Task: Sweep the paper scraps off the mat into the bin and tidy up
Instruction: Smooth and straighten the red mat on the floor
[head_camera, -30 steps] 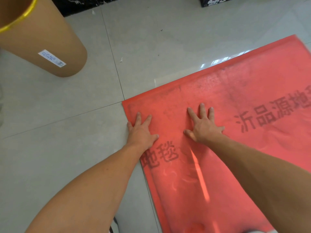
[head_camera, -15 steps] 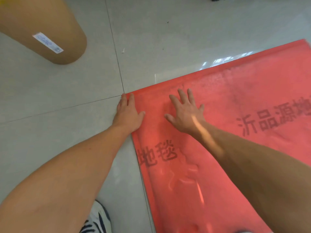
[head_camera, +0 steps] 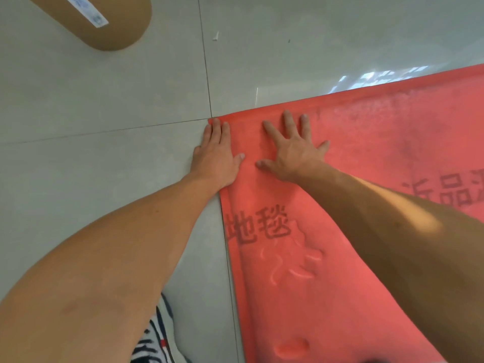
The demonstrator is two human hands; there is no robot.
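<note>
A brown, round-sided bin [head_camera: 110, 24] stood at the far left on the floor [head_camera: 78, 106], cut off by the top edge of the view, with a white label [head_camera: 90, 13] on its side. Nearer, at the bottom, part of a striped shoe [head_camera: 154, 339] showed under the left forearm.

To the right of the bin, a small white scrap [head_camera: 216, 36] lay on the grey tiles, well apart from the mat.

The left hand [head_camera: 217, 155] lay flat across the mat's left edge at its far corner. Its fingers were straight and pressed together, the tips reaching the corner, the outer side of the hand on the floor and the thumb out on the red surface.

The red mat [head_camera: 366, 271] lay flat on the floor and filled the right half of the view, its far-left corner meeting the crossing of the tile joints. Dark printed characters [head_camera: 258, 227] ran across it, with shallow squiggle dents [head_camera: 290, 263] nearer the person.

Just beside the left hand, the right hand [head_camera: 293, 150] pressed palm down on the mat, fingers straight and spread wide, the tips near the far edge. The two thumbs pointed at each other, close but apart.
</note>
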